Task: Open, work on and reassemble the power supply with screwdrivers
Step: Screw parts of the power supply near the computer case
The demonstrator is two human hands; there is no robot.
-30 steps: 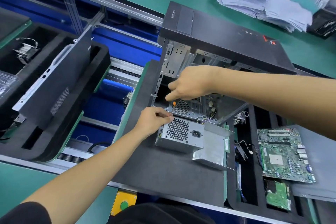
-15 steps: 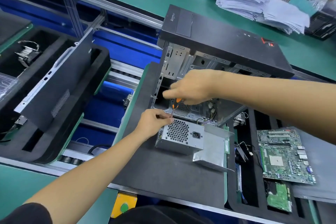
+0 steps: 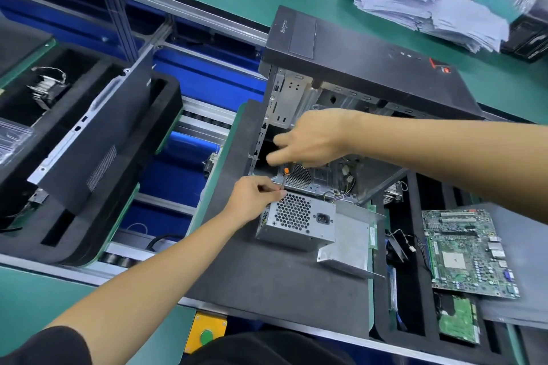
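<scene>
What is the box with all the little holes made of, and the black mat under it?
The power supply looks like bare sheet metal: dull silver-grey, sharp folded edges, punched honeycomb holes. The black mat looks like soft foam, matte with thick cut edges, though rubber is possible.

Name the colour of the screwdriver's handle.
Orange, with a black section; the screwdriver shows best in the head view, under the right hand.
</scene>
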